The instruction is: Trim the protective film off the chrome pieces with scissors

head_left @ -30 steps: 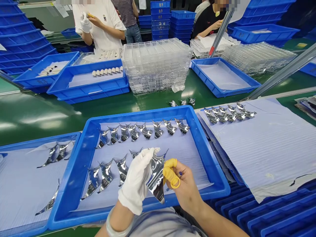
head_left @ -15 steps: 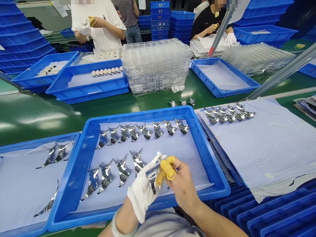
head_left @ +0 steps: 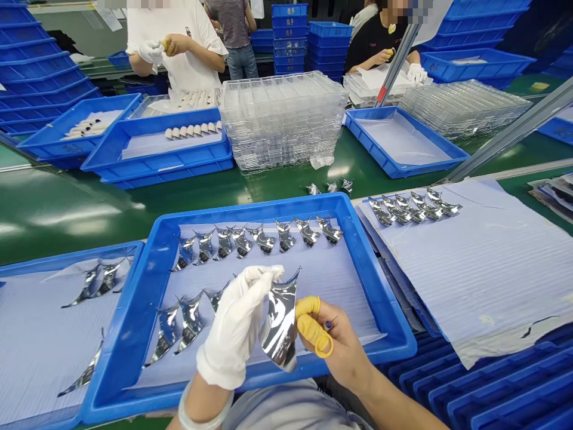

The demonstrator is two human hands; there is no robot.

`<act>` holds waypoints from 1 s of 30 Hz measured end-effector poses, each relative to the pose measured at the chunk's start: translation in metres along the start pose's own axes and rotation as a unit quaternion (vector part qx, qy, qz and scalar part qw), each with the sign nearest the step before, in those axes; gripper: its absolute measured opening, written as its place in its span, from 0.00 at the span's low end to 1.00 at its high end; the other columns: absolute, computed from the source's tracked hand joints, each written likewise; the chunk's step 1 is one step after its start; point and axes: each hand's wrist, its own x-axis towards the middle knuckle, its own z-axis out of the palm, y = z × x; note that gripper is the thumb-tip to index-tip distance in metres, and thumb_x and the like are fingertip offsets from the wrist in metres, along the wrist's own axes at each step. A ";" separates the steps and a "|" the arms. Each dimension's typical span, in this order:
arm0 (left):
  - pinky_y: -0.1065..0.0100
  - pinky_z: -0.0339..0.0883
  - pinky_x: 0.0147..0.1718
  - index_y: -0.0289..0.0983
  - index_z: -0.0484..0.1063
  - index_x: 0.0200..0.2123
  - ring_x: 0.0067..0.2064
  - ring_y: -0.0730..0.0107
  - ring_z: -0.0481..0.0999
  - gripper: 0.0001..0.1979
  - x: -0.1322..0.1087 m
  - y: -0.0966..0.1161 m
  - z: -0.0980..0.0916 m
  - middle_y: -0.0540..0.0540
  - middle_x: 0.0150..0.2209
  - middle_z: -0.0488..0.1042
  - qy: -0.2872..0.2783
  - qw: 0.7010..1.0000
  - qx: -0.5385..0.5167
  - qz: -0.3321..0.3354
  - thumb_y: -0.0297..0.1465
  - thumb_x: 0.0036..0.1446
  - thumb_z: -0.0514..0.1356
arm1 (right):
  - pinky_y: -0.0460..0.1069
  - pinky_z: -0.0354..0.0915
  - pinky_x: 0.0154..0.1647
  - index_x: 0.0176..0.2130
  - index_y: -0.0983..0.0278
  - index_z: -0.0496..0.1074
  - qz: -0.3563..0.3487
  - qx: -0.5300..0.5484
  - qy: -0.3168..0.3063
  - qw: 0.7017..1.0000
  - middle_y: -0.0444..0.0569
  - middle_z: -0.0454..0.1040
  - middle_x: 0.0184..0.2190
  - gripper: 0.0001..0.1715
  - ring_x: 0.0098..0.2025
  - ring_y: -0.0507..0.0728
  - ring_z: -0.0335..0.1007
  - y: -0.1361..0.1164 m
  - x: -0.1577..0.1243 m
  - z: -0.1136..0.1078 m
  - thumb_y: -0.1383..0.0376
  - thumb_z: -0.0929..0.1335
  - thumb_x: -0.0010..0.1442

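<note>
My left hand (head_left: 235,322), in a white glove, is closed on the upper left edge of a curved, mirror-bright chrome part (head_left: 281,322). The part hangs tilted, its wide glossy face towards me and its pointed horn up. At its right edge, my right hand (head_left: 333,340) wears yellow finger cots and pinches or touches that edge; the fingertips are partly hidden behind it. A small dark blue tip shows between the right fingers, too small to name. Beneath both hands lies a blue tray (head_left: 250,206) lined with white sheet, holding similar chrome parts (head_left: 190,322) in two rows.
Another blue tray (head_left: 27,272) with chrome parts stands at the left. To the right, a paper-covered stack (head_left: 492,257) bears a row of chrome parts (head_left: 414,207). Clear plastic trays (head_left: 284,122) are piled ahead, before a metal post (head_left: 514,134). Co-workers (head_left: 179,48) work across the bench.
The chrome part has been turned so its broad face shows, and it sits slightly higher. My left hand has shifted left and now covers more of the front row; my right hand moved slightly right.
</note>
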 end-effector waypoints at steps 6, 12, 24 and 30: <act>0.66 0.72 0.50 0.38 0.80 0.40 0.48 0.62 0.79 0.12 -0.003 0.002 -0.009 0.45 0.44 0.82 -0.013 0.998 0.062 0.028 0.38 0.55 0.70 | 0.45 0.46 0.22 0.30 0.63 0.70 0.014 0.009 0.002 1.000 0.39 0.60 0.22 0.20 0.22 0.48 0.44 -0.004 0.003 0.004 0.51 0.74 0.60; 0.65 0.71 0.51 0.42 0.81 0.41 0.48 0.62 0.79 0.10 -0.008 0.002 -0.012 0.47 0.44 0.82 0.006 0.992 0.104 0.077 0.39 0.58 0.68 | 0.45 0.46 0.23 0.28 0.63 0.68 0.006 -0.025 0.012 1.000 0.38 0.57 0.21 0.22 0.23 0.49 0.45 -0.004 0.006 0.002 0.50 0.73 0.60; 0.57 0.61 0.63 0.49 0.80 0.51 0.58 0.56 0.74 0.14 -0.018 0.005 -0.023 0.49 0.51 0.81 -0.011 0.934 0.290 0.208 0.35 0.63 0.63 | 0.46 0.59 0.24 0.36 0.61 0.75 -0.200 -0.318 0.024 0.926 0.42 0.70 0.22 0.09 0.21 0.51 0.60 -0.002 -0.001 -0.006 0.66 0.67 0.69; 0.55 0.63 0.60 0.54 0.73 0.58 0.44 0.63 0.79 0.25 -0.014 0.002 -0.026 0.52 0.40 0.82 -0.077 0.903 0.313 0.283 0.27 0.60 0.64 | 0.48 0.69 0.31 0.52 0.60 0.74 -0.367 -0.491 0.034 0.789 0.52 0.82 0.36 0.18 0.34 0.57 0.79 0.010 -0.001 -0.013 0.75 0.63 0.67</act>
